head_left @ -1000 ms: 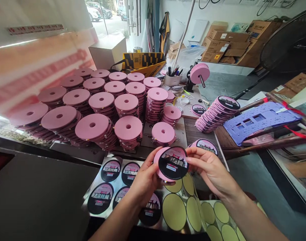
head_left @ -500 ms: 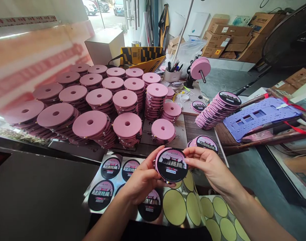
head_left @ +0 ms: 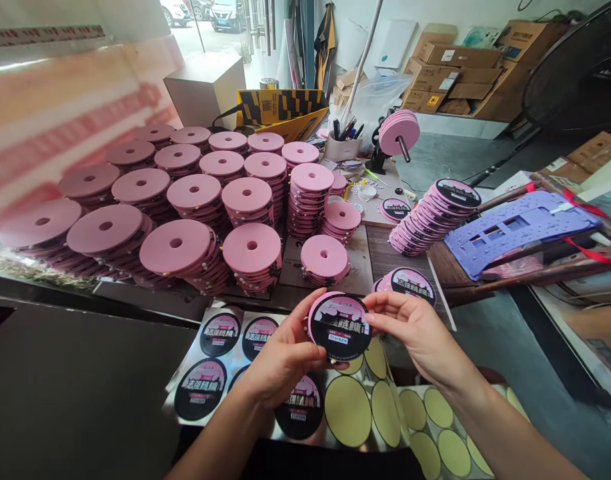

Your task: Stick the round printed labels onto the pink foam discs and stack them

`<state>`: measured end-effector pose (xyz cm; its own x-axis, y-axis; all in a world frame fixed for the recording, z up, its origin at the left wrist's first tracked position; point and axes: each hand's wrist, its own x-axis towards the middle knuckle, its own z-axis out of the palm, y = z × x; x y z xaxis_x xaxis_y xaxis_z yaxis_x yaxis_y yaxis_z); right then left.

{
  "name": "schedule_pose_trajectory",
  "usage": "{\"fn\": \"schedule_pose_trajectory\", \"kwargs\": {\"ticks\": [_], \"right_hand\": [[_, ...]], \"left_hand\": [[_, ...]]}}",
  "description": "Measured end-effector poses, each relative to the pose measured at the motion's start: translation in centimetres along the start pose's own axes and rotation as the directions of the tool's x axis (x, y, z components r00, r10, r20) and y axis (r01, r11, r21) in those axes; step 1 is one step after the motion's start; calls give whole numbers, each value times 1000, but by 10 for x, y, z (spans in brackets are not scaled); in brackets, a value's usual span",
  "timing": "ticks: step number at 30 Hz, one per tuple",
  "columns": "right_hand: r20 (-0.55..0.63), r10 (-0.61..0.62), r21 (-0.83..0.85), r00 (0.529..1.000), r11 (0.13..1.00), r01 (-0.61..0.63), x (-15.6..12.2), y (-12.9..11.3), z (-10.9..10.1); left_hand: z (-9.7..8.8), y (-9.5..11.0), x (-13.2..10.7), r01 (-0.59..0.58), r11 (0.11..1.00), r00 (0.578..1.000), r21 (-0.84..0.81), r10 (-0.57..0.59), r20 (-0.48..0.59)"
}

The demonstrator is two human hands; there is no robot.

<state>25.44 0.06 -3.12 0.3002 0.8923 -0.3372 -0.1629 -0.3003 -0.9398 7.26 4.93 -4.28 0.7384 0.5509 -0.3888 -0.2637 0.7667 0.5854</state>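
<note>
Both my hands hold one pink foam disc with a round black label on its face, just above the sticker sheet. My left hand grips the disc's left edge, thumb on the rim. The fingers of my right hand pinch its right edge. The sheet under my hands carries several black round stickers and several empty yellow circles. A labelled disc lies flat just beyond my right hand.
Many stacks of plain pink discs fill the table to the left. A leaning row of labelled discs lies right of centre. A purple plastic frame rests at right. More discs sit on a spindle. Cardboard boxes stand behind.
The black label sat askew over the disc's right edge; it now lies centred on the disc. My hands have shifted slightly with the disc.
</note>
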Motion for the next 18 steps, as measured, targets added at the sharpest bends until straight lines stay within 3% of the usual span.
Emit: {"fn": "schedule_pose_trajectory", "kwargs": {"ticks": [18], "right_hand": [[-29,-54,-18,998,998,53,0,5,2]], "left_hand": [[-2,-5,0,-38,999,999,10,38,4]]}}
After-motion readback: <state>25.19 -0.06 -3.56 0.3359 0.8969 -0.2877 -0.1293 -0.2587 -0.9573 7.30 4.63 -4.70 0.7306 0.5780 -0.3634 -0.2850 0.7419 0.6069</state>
